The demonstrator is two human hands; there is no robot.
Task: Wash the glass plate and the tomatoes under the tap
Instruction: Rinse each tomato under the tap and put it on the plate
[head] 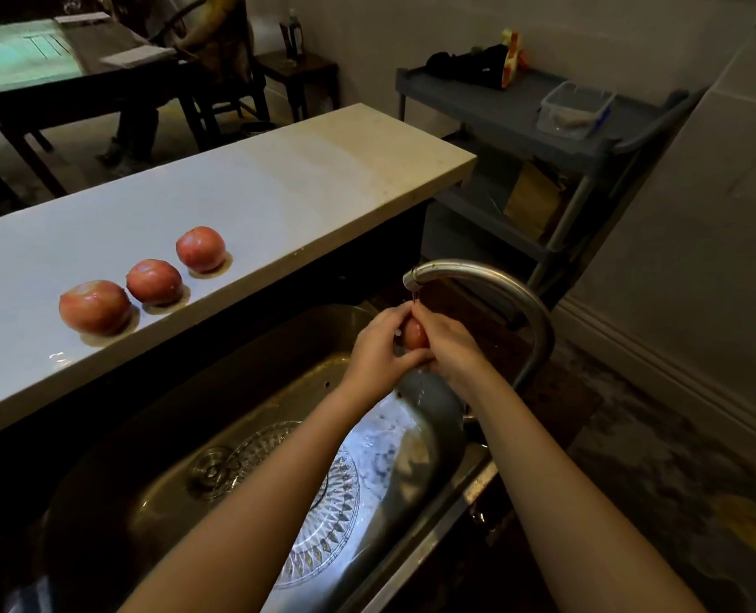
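Rinsing a tomato (pixel 415 337) right under the spout, that's where you are: your left hand (pixel 378 352) and right hand (pixel 449 347) are cupped round it from either side, fingers curled close, only a red sliver showing between them. A thin stream drops from the curved steel tap (pixel 491 280) straight onto it, and water runs off below your hands into the sink (pixel 155 462).

Three tomatoes (pixel 153 280) sit in a row on the pale worktop (pixel 278 188), round, smooth-skinned and glossy, each in its own little puddle, so I'd call those washed and this one the fourth. No others are in sight, so by my reckoning the tomato part is nearly done.

Down in the basin lies the glass plate (pixel 323 515), flat on the bottom just beside the drain (pixel 211 468) and partly under your left forearm. It's cut glass, a leaf-like pattern ringing the centre, wet and shining. Whether it has had its wash I cannot tell.

Next move, I'd judge: turn the tomato so every side meets the stream, then carry it over to the worktop and set it beside the others. Wet skin is slippery, so keep both palms snug while you turn it. After that, the plate; patterned glass is slick when wet and the steel basin is hard, so lift it by the rim with both hands.
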